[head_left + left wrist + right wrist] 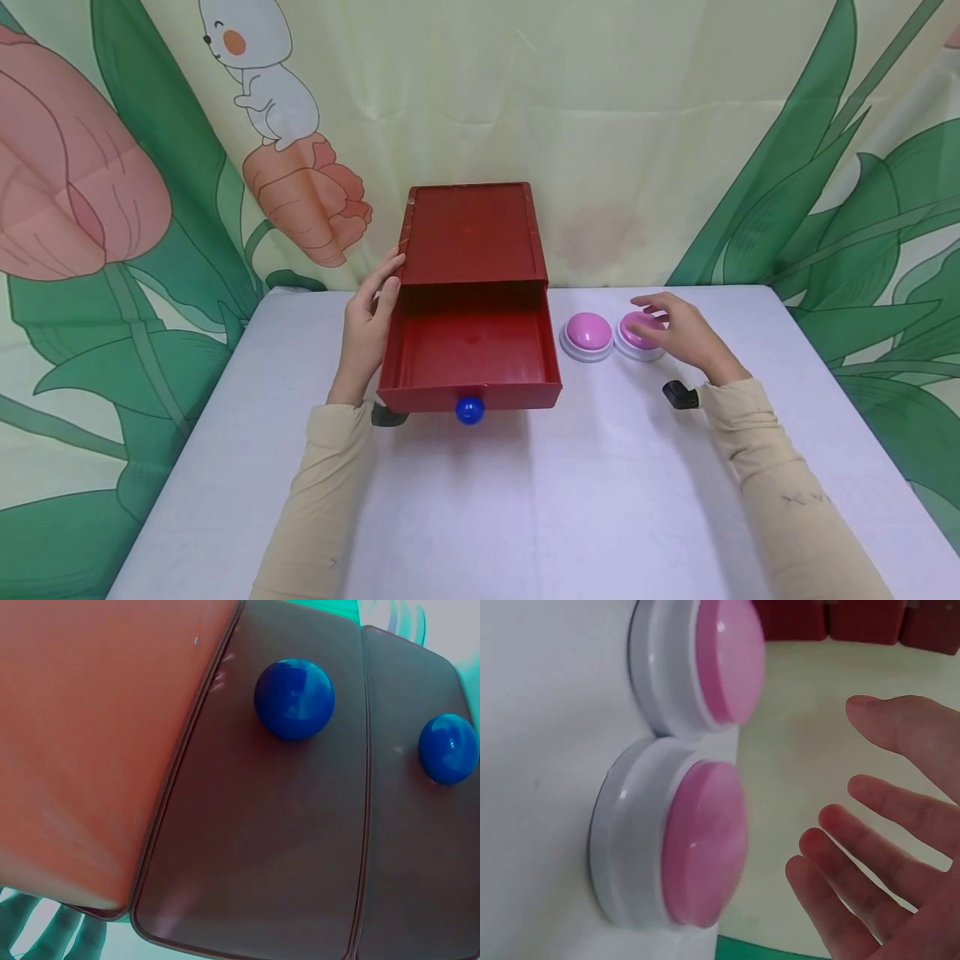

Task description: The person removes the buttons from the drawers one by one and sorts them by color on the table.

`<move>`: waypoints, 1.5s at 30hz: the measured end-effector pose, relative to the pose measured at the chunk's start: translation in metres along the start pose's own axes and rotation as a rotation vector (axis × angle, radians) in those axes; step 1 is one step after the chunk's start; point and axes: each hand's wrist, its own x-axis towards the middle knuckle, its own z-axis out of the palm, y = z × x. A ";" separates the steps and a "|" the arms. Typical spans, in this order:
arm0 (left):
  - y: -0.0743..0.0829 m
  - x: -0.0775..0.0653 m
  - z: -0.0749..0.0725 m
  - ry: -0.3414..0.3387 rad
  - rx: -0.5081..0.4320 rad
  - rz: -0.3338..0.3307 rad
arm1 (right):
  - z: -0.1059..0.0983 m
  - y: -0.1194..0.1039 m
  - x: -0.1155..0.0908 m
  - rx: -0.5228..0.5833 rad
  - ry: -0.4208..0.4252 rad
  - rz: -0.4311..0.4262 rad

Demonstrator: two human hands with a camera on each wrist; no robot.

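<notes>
A dark red drawer cabinet (472,233) stands near the back of the table, its top drawer (480,397) pulled out and bare inside. On the drawer's front is a round blue knob (470,410). My left hand (363,329) lies along the cabinet's left side, fingertips at its upper edge and thumb by the drawer's corner. To the right are two push buttons with pink domes and white bases, a nearer-to-cabinet button (588,332) and an outer button (705,844). Over the outer one hovers my right hand (688,335), fingers spread and apart from the dome in the right wrist view.
Lower drawer fronts with a blue knob (448,748) show in the left wrist view. A white cloth covers the table (480,508). Behind it hangs a printed curtain (637,150) with leaves and a rabbit. Each wrist carries a dark camera (680,395).
</notes>
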 end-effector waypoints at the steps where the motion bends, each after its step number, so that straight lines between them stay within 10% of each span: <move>1: 0.000 0.000 0.000 0.000 -0.001 -0.001 | 0.000 -0.002 -0.001 0.003 0.005 -0.004; 45: 0.003 -0.002 0.001 0.002 0.002 -0.002 | -0.008 -0.101 -0.054 0.128 0.106 -0.117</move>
